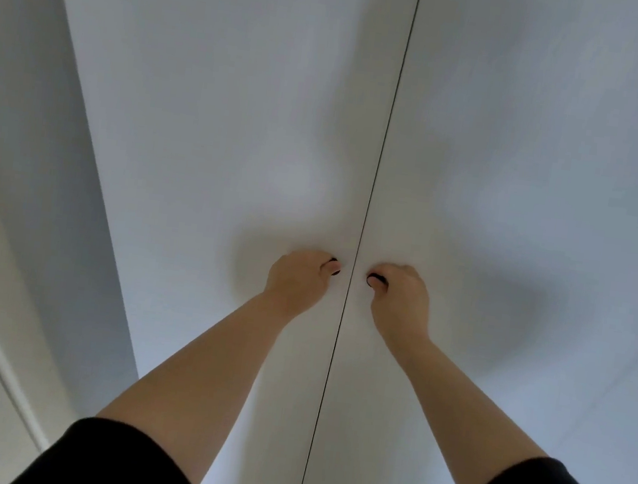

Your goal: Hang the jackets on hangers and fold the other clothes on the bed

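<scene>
Hands reach up to two tall white doors. On the flat white left door (225,109) the left hand (300,279) has its fingers curled tight on a small round black knob (334,266). On the flat white right door (522,146) the right hand (401,296) clamps its fingers on the other black knob (374,278). Between the doors a thin dark gap (379,169) runs up and down, leaning a little, with one knob close on each side.

left hand (299,277) grips left door knob (334,261) | right hand (401,294) grips right door knob (372,277)
</scene>
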`<state>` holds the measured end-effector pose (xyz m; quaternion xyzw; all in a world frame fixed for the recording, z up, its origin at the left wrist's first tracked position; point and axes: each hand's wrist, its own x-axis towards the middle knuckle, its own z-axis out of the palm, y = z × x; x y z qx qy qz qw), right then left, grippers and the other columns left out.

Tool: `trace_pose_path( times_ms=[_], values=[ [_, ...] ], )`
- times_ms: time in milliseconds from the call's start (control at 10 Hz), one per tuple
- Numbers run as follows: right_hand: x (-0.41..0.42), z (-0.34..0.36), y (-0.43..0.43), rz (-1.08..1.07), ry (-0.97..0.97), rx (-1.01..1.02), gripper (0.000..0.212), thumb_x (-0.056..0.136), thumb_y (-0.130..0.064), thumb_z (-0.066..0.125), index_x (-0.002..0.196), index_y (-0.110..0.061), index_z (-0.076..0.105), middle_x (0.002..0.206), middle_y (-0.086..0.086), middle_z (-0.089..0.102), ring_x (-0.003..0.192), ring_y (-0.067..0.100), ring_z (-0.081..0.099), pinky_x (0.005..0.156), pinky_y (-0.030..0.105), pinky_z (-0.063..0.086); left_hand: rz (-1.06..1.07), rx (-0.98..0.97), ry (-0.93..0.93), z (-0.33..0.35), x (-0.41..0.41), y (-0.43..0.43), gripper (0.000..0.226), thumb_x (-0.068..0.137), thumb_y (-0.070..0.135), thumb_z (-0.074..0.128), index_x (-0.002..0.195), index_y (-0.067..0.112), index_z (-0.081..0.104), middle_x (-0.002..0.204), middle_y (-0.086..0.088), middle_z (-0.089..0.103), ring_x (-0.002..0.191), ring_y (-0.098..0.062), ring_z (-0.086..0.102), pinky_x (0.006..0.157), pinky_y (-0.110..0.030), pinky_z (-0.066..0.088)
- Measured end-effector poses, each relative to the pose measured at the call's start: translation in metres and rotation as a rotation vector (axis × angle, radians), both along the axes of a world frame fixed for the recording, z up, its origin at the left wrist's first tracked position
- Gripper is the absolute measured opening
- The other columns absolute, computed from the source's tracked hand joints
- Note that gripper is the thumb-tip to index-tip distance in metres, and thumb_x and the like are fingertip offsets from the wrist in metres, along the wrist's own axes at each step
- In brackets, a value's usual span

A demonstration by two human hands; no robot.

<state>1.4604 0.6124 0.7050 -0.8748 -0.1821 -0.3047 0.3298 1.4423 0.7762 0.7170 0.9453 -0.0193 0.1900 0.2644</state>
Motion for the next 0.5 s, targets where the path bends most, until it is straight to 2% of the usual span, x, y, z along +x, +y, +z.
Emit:
trace_pose_path(
  times_ms=[100,200,300,400,500],
  values=[
    [-0.002,0.001,0.004,-0.019,0.076,0.026,0.017,0.085,0.002,0.056,0.087,-0.009,0.068,0.08,0.002,0.057,0.08,0.022,0.051,0.067,0.018,0.028,-0.008,0.01,0.013,0.004,-0.002,-0.001,0.03,0.101,0.031,0.037,0.085,0.022,0.062,0.076,0.004,0.061,0.084,-0.022,0.06,0.075,-0.033,0.048],
    [-0.012,0.008,0.004,-0.022,0.245,-0.097,0.022,0.091,-0.005,0.049,0.109,-0.012,0.059,0.101,0.01,0.057,0.095,0.026,0.053,0.077,0.025,0.04,-0.034,0.007,0.077,0.01,-0.01,-0.006,0.033,0.102,0.037,0.033,0.096,0.021,0.061,0.081,0.004,0.056,0.088,-0.024,0.059,0.073,-0.033,0.045],
    [-0.038,0.02,0.002,-0.065,0.271,-0.208,0.052,0.089,-0.004,0.047,0.138,-0.019,0.036,0.129,0.009,0.045,0.113,0.028,0.048,0.088,0.036,0.046,-0.021,0.129,0.01,0.016,-0.031,-0.006,0.032,0.1,0.042,0.037,0.106,0.018,0.058,0.097,0.001,0.059,0.099,-0.025,0.057,0.077,-0.035,0.044],
    [-0.073,0.037,0.001,-0.127,0.19,-0.319,0.072,0.092,-0.011,0.049,0.151,-0.023,0.009,0.156,0.013,0.009,0.138,0.031,0.024,0.109,0.04,0.032,-0.014,0.309,-0.16,0.023,-0.051,-0.001,0.051,0.099,0.043,0.04,0.14,0.013,0.039,0.146,-0.009,0.038,0.135,-0.028,0.034,0.107,-0.041,0.031],
    [-0.119,0.077,-0.011,-0.116,0.066,-0.231,0.07,0.096,-0.016,0.048,0.152,-0.02,0.008,0.16,0.01,-0.002,0.146,0.027,0.007,0.117,0.036,0.011,0.01,0.438,-0.3,0.038,-0.077,-0.004,0.063,0.099,0.048,0.033,0.152,0.02,0.015,0.16,-0.007,0.008,0.147,-0.027,0.005,0.117,-0.049,0.009]
  ],
)
